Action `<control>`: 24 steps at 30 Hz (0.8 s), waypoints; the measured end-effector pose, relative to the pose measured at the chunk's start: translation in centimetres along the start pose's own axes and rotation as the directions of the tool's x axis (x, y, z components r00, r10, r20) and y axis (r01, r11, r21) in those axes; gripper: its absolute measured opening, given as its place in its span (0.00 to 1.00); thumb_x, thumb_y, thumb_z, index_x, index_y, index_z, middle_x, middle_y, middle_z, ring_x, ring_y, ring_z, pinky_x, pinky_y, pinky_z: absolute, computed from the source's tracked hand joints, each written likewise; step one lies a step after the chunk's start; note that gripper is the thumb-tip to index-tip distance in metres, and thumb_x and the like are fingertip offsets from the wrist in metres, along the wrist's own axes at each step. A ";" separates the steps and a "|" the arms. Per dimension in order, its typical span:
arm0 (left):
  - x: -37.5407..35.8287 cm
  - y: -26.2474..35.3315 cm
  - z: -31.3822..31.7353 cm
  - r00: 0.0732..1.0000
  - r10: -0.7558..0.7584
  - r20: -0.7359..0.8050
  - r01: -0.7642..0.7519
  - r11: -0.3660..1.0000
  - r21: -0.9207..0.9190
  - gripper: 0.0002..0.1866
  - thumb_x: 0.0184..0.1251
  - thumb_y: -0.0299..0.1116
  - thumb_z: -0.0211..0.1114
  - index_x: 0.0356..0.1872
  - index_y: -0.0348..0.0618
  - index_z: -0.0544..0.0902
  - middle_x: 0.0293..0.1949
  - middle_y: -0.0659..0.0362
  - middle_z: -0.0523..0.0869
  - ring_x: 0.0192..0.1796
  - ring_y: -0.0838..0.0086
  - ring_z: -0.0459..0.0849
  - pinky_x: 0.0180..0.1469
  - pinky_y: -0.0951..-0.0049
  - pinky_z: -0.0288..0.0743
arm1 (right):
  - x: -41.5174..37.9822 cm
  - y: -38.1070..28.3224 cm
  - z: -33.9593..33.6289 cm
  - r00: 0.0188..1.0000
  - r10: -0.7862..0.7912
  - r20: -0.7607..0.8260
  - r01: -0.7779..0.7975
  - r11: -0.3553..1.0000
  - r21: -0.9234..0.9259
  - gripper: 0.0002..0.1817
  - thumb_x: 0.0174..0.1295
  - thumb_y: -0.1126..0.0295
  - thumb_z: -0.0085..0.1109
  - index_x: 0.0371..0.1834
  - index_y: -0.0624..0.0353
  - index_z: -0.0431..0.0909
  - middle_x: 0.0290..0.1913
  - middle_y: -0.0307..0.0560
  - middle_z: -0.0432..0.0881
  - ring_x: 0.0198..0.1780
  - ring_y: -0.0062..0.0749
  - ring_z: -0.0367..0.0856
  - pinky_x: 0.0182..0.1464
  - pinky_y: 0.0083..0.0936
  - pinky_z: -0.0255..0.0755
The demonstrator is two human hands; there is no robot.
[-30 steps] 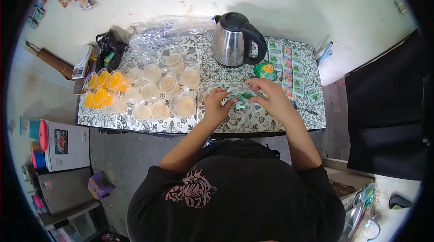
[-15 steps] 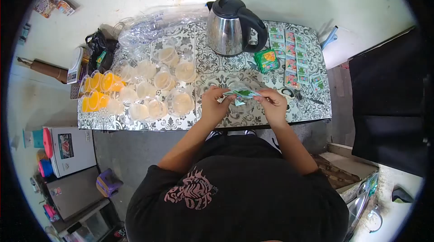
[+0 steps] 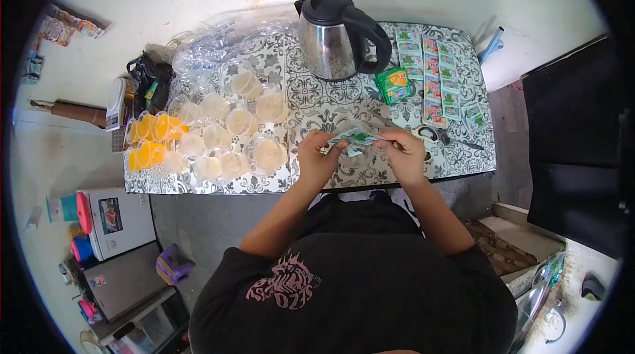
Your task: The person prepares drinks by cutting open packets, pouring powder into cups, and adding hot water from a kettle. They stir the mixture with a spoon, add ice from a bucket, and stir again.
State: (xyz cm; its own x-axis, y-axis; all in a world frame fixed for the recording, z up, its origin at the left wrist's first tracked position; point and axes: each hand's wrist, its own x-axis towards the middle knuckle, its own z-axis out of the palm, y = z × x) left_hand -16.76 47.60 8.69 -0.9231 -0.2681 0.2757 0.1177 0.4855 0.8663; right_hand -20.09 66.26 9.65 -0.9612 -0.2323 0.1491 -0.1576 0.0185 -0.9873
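Observation:
A small green and white sachet is stretched between my two hands above the near part of the patterned table. My left hand pinches its left end, and my right hand pinches its right end. Below the sachet sits a clear plastic cup, mostly hidden. Beyond my hands stands a steel kettle with a black lid and handle. A green packet lies to its right, beside rows of sachets. Several clear cups of pale liquid stand to the left.
Several cups of orange liquid are at the table's left end, near a black plastic bag and a white scale. Clear plastic wrap lies along the back. A roll of tape and scissors are right of my right hand.
The view has shifted slightly. Both hands still pinch the sachet, which now looks more spread out between them.

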 end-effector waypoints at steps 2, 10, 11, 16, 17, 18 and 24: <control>0.1 0.5 0.1 1.000 -0.015 -0.001 0.015 1.000 -0.002 0.12 0.42 0.28 0.74 0.30 0.39 0.84 0.22 0.56 0.77 0.24 0.69 0.75 0.26 0.72 0.68 | 0.1 0.4 0.3 0.998 -0.029 -0.058 0.033 0.997 0.068 0.06 0.53 0.85 0.59 0.34 0.66 0.80 0.34 0.45 0.80 0.35 0.23 0.77 0.36 0.17 0.70; 0.1 -0.1 0.7 0.999 -0.038 0.004 0.039 0.999 -0.033 0.12 0.42 0.27 0.75 0.30 0.38 0.84 0.22 0.56 0.77 0.25 0.70 0.75 0.28 0.74 0.68 | 0.4 -0.1 0.0 0.998 -0.057 -0.034 0.060 0.994 0.086 0.09 0.49 0.86 0.61 0.34 0.66 0.80 0.33 0.46 0.80 0.35 0.25 0.78 0.37 0.18 0.70; 0.2 -0.1 0.5 0.999 -0.041 0.007 0.041 0.999 -0.015 0.12 0.42 0.27 0.75 0.31 0.38 0.84 0.22 0.56 0.78 0.25 0.70 0.75 0.28 0.74 0.69 | 0.4 -0.1 0.1 0.997 -0.080 -0.021 0.081 0.992 0.092 0.09 0.49 0.85 0.61 0.35 0.67 0.80 0.34 0.46 0.80 0.35 0.25 0.77 0.38 0.18 0.70; 0.3 0.3 0.0 1.000 0.005 0.028 -0.005 1.000 -0.002 0.12 0.42 0.27 0.75 0.31 0.38 0.84 0.23 0.56 0.78 0.26 0.71 0.75 0.29 0.74 0.69 | 0.9 -0.4 -0.2 0.996 -0.082 -0.021 0.081 0.997 -0.014 0.09 0.49 0.86 0.61 0.34 0.66 0.80 0.33 0.46 0.80 0.35 0.25 0.77 0.37 0.18 0.69; 0.2 0.3 0.1 0.999 -0.022 0.033 0.023 1.000 -0.013 0.12 0.43 0.27 0.74 0.31 0.38 0.84 0.23 0.56 0.78 0.26 0.71 0.75 0.29 0.74 0.69 | 1.0 -0.5 -0.1 0.997 -0.070 -0.041 0.070 0.997 -0.022 0.09 0.49 0.86 0.61 0.34 0.66 0.81 0.33 0.46 0.80 0.34 0.25 0.77 0.37 0.18 0.69; 0.2 0.3 0.2 0.998 -0.049 0.037 0.050 0.998 -0.022 0.12 0.43 0.27 0.74 0.31 0.38 0.84 0.24 0.57 0.79 0.26 0.71 0.75 0.29 0.74 0.69 | 1.0 -0.7 0.0 0.996 -0.078 -0.030 0.078 0.997 -0.027 0.09 0.49 0.86 0.61 0.34 0.66 0.81 0.33 0.46 0.80 0.34 0.25 0.77 0.36 0.19 0.69; 0.5 0.3 0.0 0.997 -0.073 0.028 0.074 0.996 -0.042 0.12 0.44 0.26 0.74 0.34 0.41 0.85 0.23 0.58 0.78 0.26 0.73 0.74 0.29 0.75 0.68 | 1.0 -0.6 -0.2 0.997 -0.080 0.018 0.080 0.997 0.009 0.11 0.48 0.86 0.62 0.36 0.64 0.81 0.35 0.46 0.81 0.37 0.26 0.78 0.38 0.21 0.71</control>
State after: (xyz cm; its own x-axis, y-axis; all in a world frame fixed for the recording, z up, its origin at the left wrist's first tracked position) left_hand -17.21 47.64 9.04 -0.9392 -0.2793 0.2000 0.0642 0.4291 0.9009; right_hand -20.97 66.18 10.36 -0.9412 -0.2504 0.2267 -0.2319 -0.0093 -0.9727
